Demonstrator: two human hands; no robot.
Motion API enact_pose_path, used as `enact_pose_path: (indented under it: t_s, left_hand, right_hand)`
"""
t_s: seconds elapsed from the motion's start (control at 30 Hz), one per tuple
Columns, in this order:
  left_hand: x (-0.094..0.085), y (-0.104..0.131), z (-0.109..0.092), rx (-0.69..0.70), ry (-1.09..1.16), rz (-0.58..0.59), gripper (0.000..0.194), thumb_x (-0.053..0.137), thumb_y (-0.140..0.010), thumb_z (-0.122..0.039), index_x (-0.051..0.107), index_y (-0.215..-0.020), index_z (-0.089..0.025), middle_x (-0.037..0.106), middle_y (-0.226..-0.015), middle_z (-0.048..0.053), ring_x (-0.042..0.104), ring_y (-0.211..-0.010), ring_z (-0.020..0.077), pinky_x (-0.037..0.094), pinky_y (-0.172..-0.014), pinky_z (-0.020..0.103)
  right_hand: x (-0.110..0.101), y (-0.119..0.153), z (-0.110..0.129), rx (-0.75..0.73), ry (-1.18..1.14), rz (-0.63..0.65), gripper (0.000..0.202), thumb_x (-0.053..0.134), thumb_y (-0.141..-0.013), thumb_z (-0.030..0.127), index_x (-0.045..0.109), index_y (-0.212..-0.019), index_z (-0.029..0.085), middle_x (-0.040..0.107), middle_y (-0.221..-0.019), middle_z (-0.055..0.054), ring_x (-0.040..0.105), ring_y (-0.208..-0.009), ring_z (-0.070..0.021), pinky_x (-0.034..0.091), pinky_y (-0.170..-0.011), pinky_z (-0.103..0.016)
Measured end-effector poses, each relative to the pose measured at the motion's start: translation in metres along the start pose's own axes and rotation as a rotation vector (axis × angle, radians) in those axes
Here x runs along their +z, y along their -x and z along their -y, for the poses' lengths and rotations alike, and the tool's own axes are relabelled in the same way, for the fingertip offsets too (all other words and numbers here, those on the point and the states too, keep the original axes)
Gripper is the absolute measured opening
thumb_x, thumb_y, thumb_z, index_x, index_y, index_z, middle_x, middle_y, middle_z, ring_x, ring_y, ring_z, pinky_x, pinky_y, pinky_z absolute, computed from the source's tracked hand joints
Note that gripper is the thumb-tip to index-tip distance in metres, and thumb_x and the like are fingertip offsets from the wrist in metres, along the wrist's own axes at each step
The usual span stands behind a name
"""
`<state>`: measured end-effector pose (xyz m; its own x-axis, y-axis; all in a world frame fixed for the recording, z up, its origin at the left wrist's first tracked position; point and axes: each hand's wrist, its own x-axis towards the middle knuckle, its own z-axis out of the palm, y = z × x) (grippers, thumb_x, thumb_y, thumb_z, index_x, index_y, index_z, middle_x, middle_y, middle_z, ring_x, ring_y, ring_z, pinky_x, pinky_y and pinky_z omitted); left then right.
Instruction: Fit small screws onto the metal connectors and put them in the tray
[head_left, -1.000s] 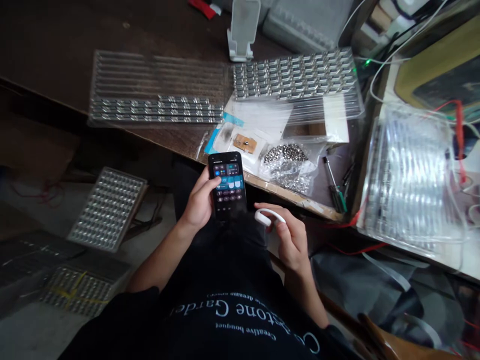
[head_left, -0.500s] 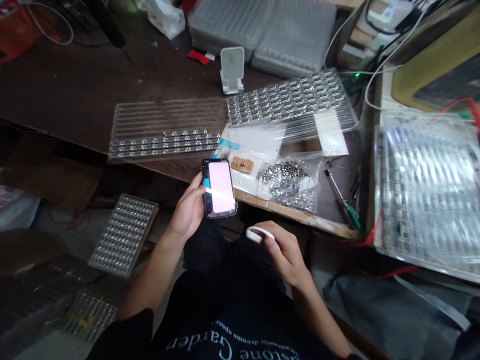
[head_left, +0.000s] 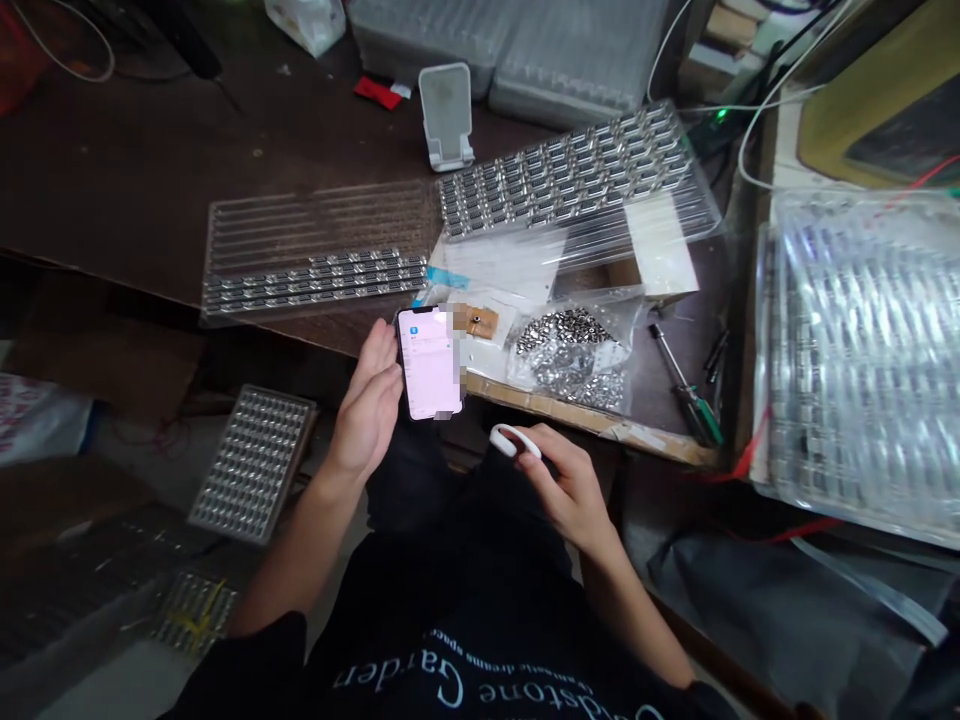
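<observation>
My left hand holds a smartphone by its left edge, over the front of the workbench. Its screen is lit pale pink, and part of the right side is blurred into blocks. In my right hand, pinched between thumb and fingers, is a small white C-shaped item whose kind I cannot make out. Just beyond the phone lies a brown patch of card with a tiny metal part on it. A clear bag of small metal parts rests to the right of that.
Clear trays with rows of metal parts lie on the bench: a partly filled left tray and a fuller right tray. Behind them stands a white phone stand. A green-handled screwdriver is near stacked trays at right.
The phone's screen has changed from a mostly blank panel to a page with a small blue icon. My left fingers have straightened and moved up slightly beside it. My right hand still pinches the white item.
</observation>
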<state>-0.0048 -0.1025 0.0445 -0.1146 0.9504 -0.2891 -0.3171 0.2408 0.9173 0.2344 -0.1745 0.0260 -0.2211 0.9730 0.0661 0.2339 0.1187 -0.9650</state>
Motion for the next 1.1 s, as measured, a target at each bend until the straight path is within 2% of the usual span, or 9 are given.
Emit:
enact_pose_path:
  t_s: [0.13, 0.23, 0.3, 0.43, 0.6, 0.8, 0.9, 1.0, 1.1]
  left_hand:
    - [-0.003, 0.0, -0.002, 0.015, -0.009, -0.022, 0.057, 0.067, -0.087, -0.033, 0.057, -0.144, -0.038, 0.033, -0.169, 0.001, 0.019, -0.161, 0.0258, 0.027, -0.128, 0.044]
    - [-0.004, -0.001, -0.003, 0.027, 0.013, -0.026, 0.055, 0.064, -0.087, -0.035, 0.057, -0.141, -0.037, 0.033, -0.169, 0.002, 0.019, -0.161, 0.0265, 0.03, -0.126, 0.048]
    - [-0.007, -0.003, -0.005, 0.027, 0.012, -0.022, 0.055, 0.062, -0.087, -0.035, 0.056, -0.142, -0.037, 0.033, -0.169, 0.003, 0.019, -0.161, 0.0269, 0.03, -0.126, 0.05]
    - [-0.015, -0.009, -0.012, -0.026, 0.017, 0.019, 0.054, 0.059, -0.087, -0.039, 0.057, -0.14, -0.036, 0.038, -0.166, 0.006, 0.023, -0.16, 0.0289, 0.027, -0.125, 0.056]
    - [-0.023, -0.014, -0.02, -0.054, 0.052, 0.041, 0.048, 0.058, -0.088, -0.04, 0.06, -0.135, -0.036, 0.039, -0.165, 0.006, 0.022, -0.16, 0.0297, 0.028, -0.123, 0.061]
    - [-0.029, -0.016, -0.019, -0.046, 0.035, 0.086, 0.045, 0.06, -0.089, -0.041, 0.062, -0.134, -0.037, 0.042, -0.163, 0.005, 0.023, -0.159, 0.0322, 0.03, -0.121, 0.064]
    - [-0.032, -0.016, -0.016, -0.037, 0.018, 0.095, 0.044, 0.06, -0.09, -0.042, 0.062, -0.133, -0.037, 0.045, -0.161, 0.006, 0.027, -0.157, 0.0329, 0.034, -0.119, 0.064]
    - [-0.033, -0.012, -0.009, 0.044, -0.024, 0.046, 0.043, 0.061, -0.09, -0.042, 0.061, -0.132, -0.036, 0.046, -0.161, 0.006, 0.031, -0.155, 0.0324, 0.039, -0.117, 0.06]
    - [-0.033, 0.001, 0.0, 0.182, -0.077, -0.063, 0.042, 0.064, -0.09, -0.04, 0.061, -0.131, -0.032, 0.054, -0.152, 0.009, 0.05, -0.141, 0.0289, 0.051, -0.108, 0.047]
  right_hand:
    - [0.006, -0.004, -0.004, 0.083, -0.051, -0.049, 0.029, 0.058, -0.104, 0.038, 0.077, -0.12, 0.025, 0.075, -0.093, -0.005, 0.069, -0.083, -0.0196, 0.055, -0.081, -0.034]
    - [0.019, -0.009, -0.012, 0.195, -0.187, -0.096, 0.032, 0.057, -0.103, 0.046, 0.077, -0.117, 0.024, 0.075, -0.093, -0.005, 0.069, -0.083, -0.019, 0.056, -0.079, -0.033]
    - [0.031, -0.014, -0.017, 0.274, -0.328, -0.088, 0.037, 0.059, -0.101, 0.053, 0.077, -0.117, 0.025, 0.076, -0.107, -0.007, 0.07, -0.093, -0.0202, 0.058, -0.078, -0.031]
    - [0.053, -0.022, -0.019, 0.4, -0.553, 0.023, 0.044, 0.065, -0.094, 0.063, 0.079, -0.113, 0.027, 0.068, -0.137, -0.007, 0.068, -0.111, -0.0233, 0.061, -0.086, -0.033]
    - [0.066, -0.024, -0.015, 0.489, -0.769, 0.012, 0.046, 0.071, -0.088, 0.066, 0.078, -0.11, 0.026, 0.074, -0.12, -0.006, 0.07, -0.11, -0.0233, 0.06, -0.097, -0.038]
    - [0.067, -0.026, -0.012, 0.534, -0.88, -0.095, 0.039, 0.076, -0.086, 0.062, 0.078, -0.1, 0.026, 0.074, -0.123, -0.005, 0.07, -0.114, -0.0225, 0.057, -0.1, -0.035]
    - [0.068, -0.027, -0.013, 0.541, -0.903, -0.135, 0.037, 0.078, -0.085, 0.061, 0.077, -0.098, 0.026, 0.075, -0.119, -0.005, 0.071, -0.113, -0.0229, 0.057, -0.098, -0.035]
    - [0.068, -0.027, -0.014, 0.537, -0.912, -0.148, 0.036, 0.078, -0.085, 0.06, 0.078, -0.098, 0.026, 0.074, -0.12, -0.005, 0.071, -0.11, -0.0223, 0.058, -0.095, -0.034]
    - [0.065, -0.022, -0.016, 0.538, -0.88, -0.151, 0.036, 0.077, -0.086, 0.059, 0.079, -0.102, 0.027, 0.071, -0.127, -0.005, 0.071, -0.107, -0.0212, 0.061, -0.087, -0.031]
